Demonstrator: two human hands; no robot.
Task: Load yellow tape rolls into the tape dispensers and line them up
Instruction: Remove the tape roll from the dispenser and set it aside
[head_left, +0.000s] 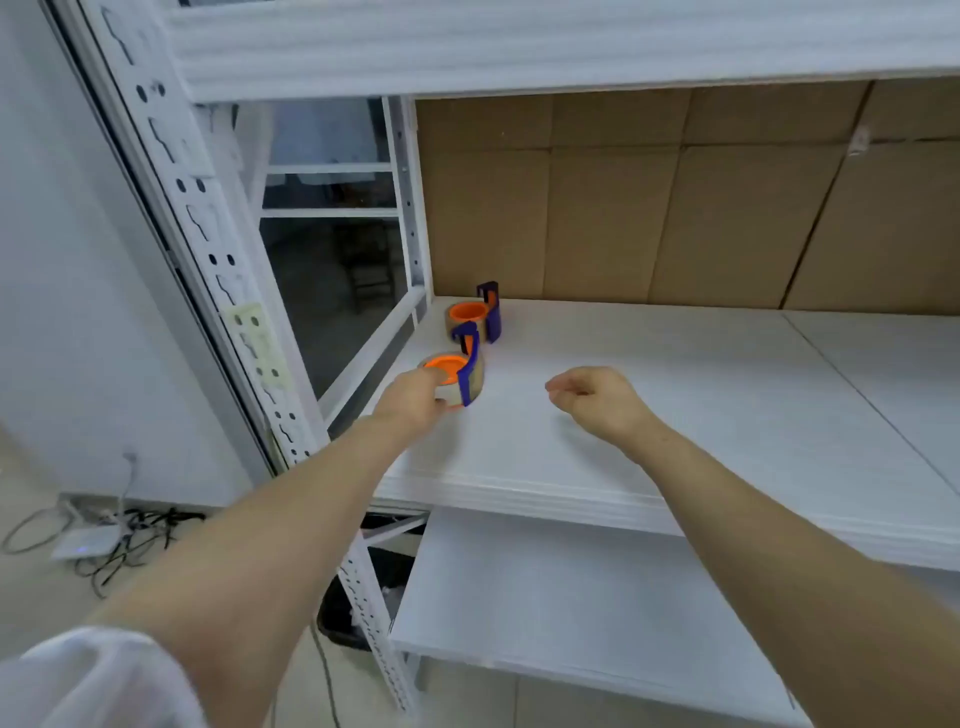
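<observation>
2 bare forearms stretch over the front lip of the white shelf board (623, 467), nearest the camera. The left hand (415, 400) pinches the near dispenser (448, 366), fingers curled on its orange hub and near side, with its yellowish tape roll (479, 380) sitting under the blue arm. The right hand (597, 400) hangs to the right of that dispenser, loosely curled and holding nothing. Just behind the near dispenser stands the far dispenser (470, 312), also loaded with a roll, and brown cardboard (675, 208) lines the back beyond it.

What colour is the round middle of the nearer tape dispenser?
The near tape dispenser has a bright orange hub, clearest in the head view.
</observation>
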